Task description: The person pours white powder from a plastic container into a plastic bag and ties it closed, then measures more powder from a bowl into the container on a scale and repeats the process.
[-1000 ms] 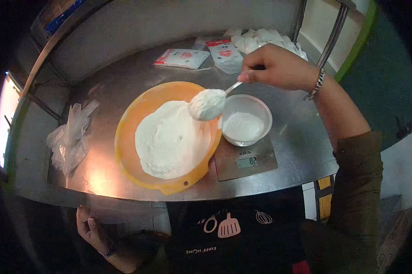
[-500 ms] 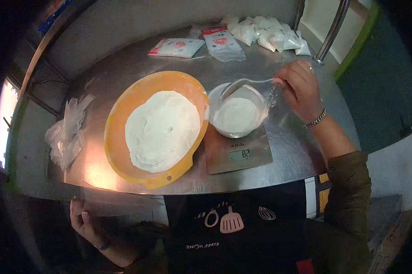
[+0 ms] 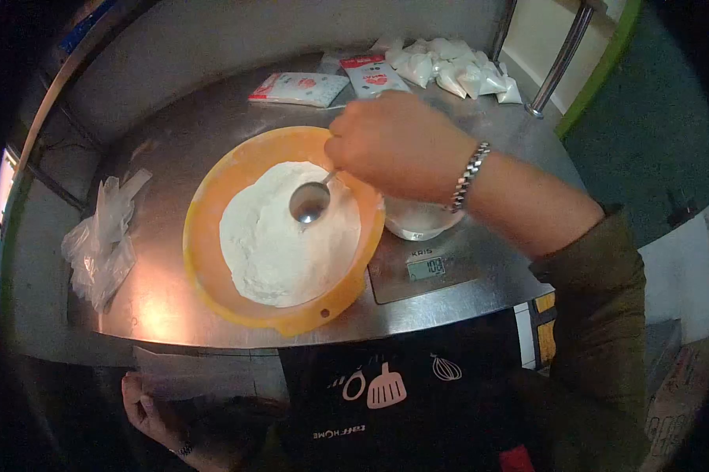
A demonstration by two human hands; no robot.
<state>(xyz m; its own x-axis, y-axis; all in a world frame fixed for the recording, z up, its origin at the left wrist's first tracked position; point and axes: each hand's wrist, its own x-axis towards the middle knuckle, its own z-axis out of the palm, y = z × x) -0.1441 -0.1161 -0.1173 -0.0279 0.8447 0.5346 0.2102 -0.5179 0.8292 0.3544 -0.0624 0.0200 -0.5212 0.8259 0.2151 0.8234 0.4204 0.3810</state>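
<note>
My right hand (image 3: 397, 145) is closed around the handle of a metal ladle (image 3: 309, 203). The ladle's round bowl is over the white powder (image 3: 279, 252), which fills much of an orange plastic bowl (image 3: 205, 275). Below the table's front edge, my left hand (image 3: 146, 413) pinches a clear plastic bag (image 3: 205, 374) that hangs in front of the apron. A small metal bowl (image 3: 421, 228), partly hidden by my right wrist, rests on a kitchen scale (image 3: 397, 287) with a lit display.
Crumpled clear plastic bags (image 3: 103, 244) lie at the table's left end. Along the back are two printed packets, a white one (image 3: 299, 89) and a red-topped one (image 3: 374, 76), plus several tied bags of white powder (image 3: 456, 69). A metal post (image 3: 559, 63) rises at the back right.
My right hand has swung left with the ladle, from the small metal bowl to above the orange bowl. The scale's reading has risen from 82 to about 108. My left hand still holds the bag.
</note>
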